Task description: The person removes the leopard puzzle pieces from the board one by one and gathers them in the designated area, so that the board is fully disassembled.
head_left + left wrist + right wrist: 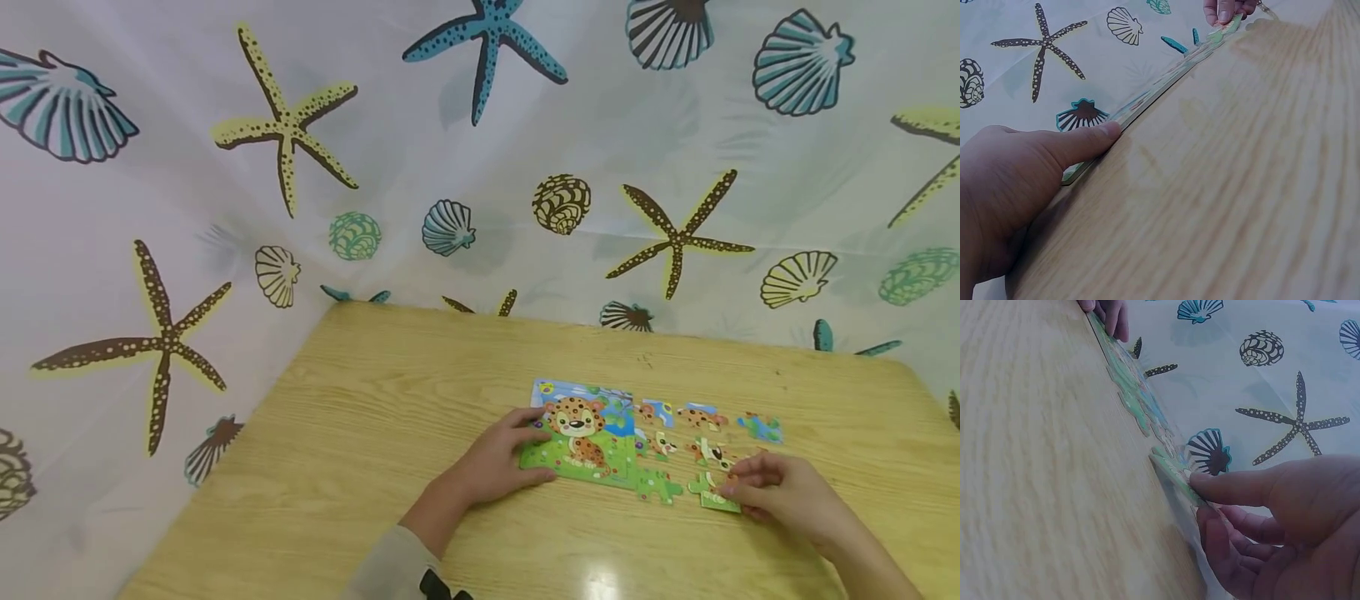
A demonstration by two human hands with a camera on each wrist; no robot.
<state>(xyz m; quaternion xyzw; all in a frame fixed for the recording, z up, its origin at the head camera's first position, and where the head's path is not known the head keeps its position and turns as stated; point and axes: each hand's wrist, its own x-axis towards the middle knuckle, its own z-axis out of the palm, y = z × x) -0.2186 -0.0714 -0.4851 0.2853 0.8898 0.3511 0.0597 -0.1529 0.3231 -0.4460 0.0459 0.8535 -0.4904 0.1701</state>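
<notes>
In the head view a square leopard puzzle board [622,446] lies flat on the wooden table. My left hand [495,458] rests at its left side, fingers spread over the edge; the left wrist view shows the straight thumb [1094,140] against the board's near edge. To the right, my right hand [798,496] pinches a green puzzle piece [718,502] between thumb and fingers. In the right wrist view this piece [1175,478] is tilted, its near side raised off the table. A green corner piece [657,485] lies between it and the board.
Several loose puzzle pieces lie in spaced rows right of the board, among them a blue-green one [761,427] and one with part of the leopard's face [711,452]. A white cloth [510,267] with shells and starfish stands behind the wooden table [405,367] and along its left side.
</notes>
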